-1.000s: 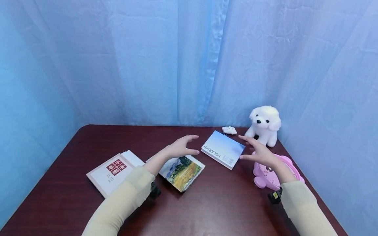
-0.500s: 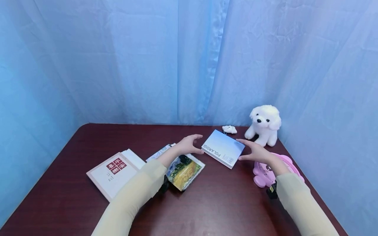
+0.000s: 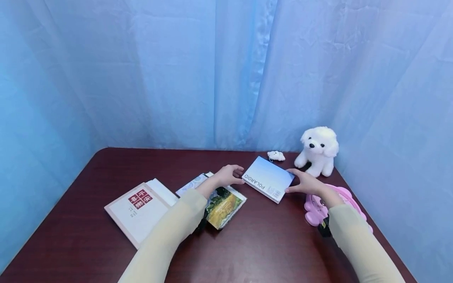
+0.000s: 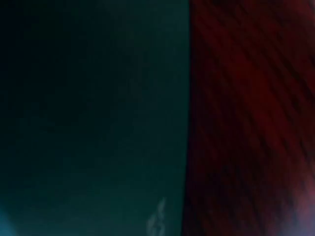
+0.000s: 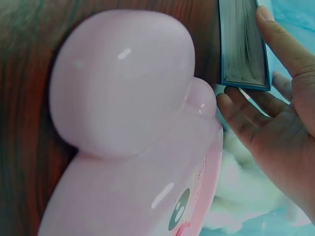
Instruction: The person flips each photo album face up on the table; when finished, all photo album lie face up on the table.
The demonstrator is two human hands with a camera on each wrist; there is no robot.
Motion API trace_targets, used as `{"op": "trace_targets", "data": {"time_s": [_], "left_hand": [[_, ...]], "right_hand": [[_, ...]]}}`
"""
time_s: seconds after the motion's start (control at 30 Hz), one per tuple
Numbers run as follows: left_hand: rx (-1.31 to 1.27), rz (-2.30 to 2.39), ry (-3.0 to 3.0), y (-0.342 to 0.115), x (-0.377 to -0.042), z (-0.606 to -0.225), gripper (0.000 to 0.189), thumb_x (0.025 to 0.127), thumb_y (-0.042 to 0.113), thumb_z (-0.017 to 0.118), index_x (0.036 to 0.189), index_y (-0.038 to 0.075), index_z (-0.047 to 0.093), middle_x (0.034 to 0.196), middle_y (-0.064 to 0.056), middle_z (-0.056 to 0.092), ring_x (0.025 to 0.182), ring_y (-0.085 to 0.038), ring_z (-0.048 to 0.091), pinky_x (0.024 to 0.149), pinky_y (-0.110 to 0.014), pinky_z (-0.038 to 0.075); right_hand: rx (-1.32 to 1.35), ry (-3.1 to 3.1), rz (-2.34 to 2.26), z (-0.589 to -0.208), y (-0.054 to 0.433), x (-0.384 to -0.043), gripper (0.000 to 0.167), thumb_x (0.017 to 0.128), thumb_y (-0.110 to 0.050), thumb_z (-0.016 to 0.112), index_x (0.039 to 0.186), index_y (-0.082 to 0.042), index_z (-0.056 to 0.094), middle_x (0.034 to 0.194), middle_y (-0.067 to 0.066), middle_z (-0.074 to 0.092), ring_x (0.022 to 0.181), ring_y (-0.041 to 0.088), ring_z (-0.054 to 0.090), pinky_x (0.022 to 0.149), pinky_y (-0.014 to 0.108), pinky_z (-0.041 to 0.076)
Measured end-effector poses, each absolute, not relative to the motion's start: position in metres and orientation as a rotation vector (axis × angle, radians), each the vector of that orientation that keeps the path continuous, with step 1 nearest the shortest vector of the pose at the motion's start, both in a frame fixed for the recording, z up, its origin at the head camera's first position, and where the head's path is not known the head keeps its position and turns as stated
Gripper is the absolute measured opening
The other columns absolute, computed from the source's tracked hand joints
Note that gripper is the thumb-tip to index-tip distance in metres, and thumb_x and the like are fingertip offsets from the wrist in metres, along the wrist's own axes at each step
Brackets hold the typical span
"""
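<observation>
A pale blue book marked POLAROID [image 3: 267, 179] lies tilted to the view near the back right of the table. My right hand [image 3: 306, 184] holds its right end, thumb at the near corner and fingers at the far one. In the right wrist view, the thumb meets the edge of the book [image 5: 244, 46] and curved fingers lie around its end. My left hand [image 3: 226, 176] is at the left edge, its thumb tip right by the corner and its fingers loosely bent. The left wrist view shows only a dark green surface [image 4: 98, 108] beside the table.
Under my left forearm lies a landscape-painting book [image 3: 224, 208], overlapping others. A white book with red characters [image 3: 138, 212] lies at left. A pink plastic toy [image 3: 316, 210] is beneath my right wrist. A white plush dog [image 3: 320, 147] and small white charm [image 3: 276, 156] stand behind.
My left hand has moved right to the book's left edge, its fingers bending in. My right hand has moved slightly left and closed in on the right end. The book stays in place.
</observation>
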State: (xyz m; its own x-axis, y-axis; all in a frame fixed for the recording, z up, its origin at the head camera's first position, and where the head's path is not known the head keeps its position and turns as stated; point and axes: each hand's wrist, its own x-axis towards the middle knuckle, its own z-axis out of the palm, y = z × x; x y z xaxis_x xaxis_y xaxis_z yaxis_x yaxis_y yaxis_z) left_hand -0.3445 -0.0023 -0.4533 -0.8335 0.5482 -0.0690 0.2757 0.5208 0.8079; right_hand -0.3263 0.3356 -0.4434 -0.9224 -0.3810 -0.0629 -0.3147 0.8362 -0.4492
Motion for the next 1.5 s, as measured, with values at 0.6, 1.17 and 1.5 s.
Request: {"op": "trace_targets", "data": {"time_s": [0.6,1.17,1.5], "left_hand": [[0.617,1.193,2.492,0.002,-0.343,-0.457,0.047,0.086,0.01,0.069,0.131,0.005,0.054,0.115,-0.009,0.06,0.105,-0.021,0.058,0.081,-0.027,0.05],[0.6,1.304,2.46,0.0,-0.341,-0.461,0.036,0.083,0.007,0.072,0.115,0.006,0.058,0.106,-0.007,0.059,0.099,-0.02,0.057,0.082,-0.03,0.049],[0.69,1.313,2.487,-0.005,-0.338,-0.457,0.035,0.081,0.007,0.074,0.111,0.01,0.055,0.105,-0.006,0.059,0.097,-0.022,0.059,0.078,-0.028,0.05]], "right_hand": [[-0.609,2.836,-0.667,-0.446,0.328,-0.319,0.084,0.072,-0.052,0.076,0.134,-0.007,0.04,0.127,0.022,0.053,0.107,0.03,0.054,0.095,0.05,0.041],[-0.64,2.875,-0.664,-0.448,0.322,-0.315,0.09,0.067,-0.056,0.078,0.132,-0.006,0.042,0.128,0.018,0.053,0.118,0.032,0.051,0.098,0.052,0.039],[-0.621,2.792,-0.903,-0.446,0.324,-0.31,0.086,0.068,-0.046,0.082,0.131,-0.014,0.033,0.127,0.022,0.051,0.106,0.029,0.055,0.091,0.049,0.043]]}}
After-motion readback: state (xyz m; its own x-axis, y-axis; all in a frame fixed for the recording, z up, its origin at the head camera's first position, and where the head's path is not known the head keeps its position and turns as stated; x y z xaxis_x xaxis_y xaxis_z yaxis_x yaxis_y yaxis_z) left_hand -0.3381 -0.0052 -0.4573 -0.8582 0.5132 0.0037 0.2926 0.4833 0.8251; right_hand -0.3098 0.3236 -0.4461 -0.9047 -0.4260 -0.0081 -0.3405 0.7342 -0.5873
